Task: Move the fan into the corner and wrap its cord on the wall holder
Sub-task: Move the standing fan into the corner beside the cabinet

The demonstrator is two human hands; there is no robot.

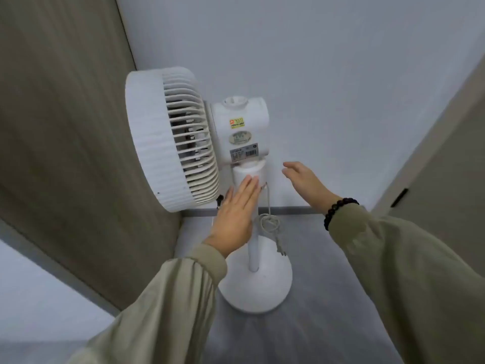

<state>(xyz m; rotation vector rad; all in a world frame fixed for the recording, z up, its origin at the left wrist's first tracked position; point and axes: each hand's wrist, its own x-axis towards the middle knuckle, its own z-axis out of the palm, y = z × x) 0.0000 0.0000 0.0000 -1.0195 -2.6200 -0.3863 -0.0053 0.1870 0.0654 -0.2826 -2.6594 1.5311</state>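
Note:
A white pedestal fan (170,137) stands in the corner, its round head turned left toward the brown panel. Its round base (258,287) rests on the grey floor. The grey cord (267,222) hangs in a coiled bundle from a small hook on the pole under the motor housing, with the plug (280,248) dangling below. My left hand (235,214) is flat, its fingertips touching the white neck under the motor. My right hand (301,179) hovers open to the right of the neck, holding nothing.
A brown wood-grain panel (65,153) forms the left side of the corner and a pale grey wall (315,74) the back. A beige door edge (446,179) with a dark handle (399,197) stands at the right. Grey floor (328,298) lies around the base.

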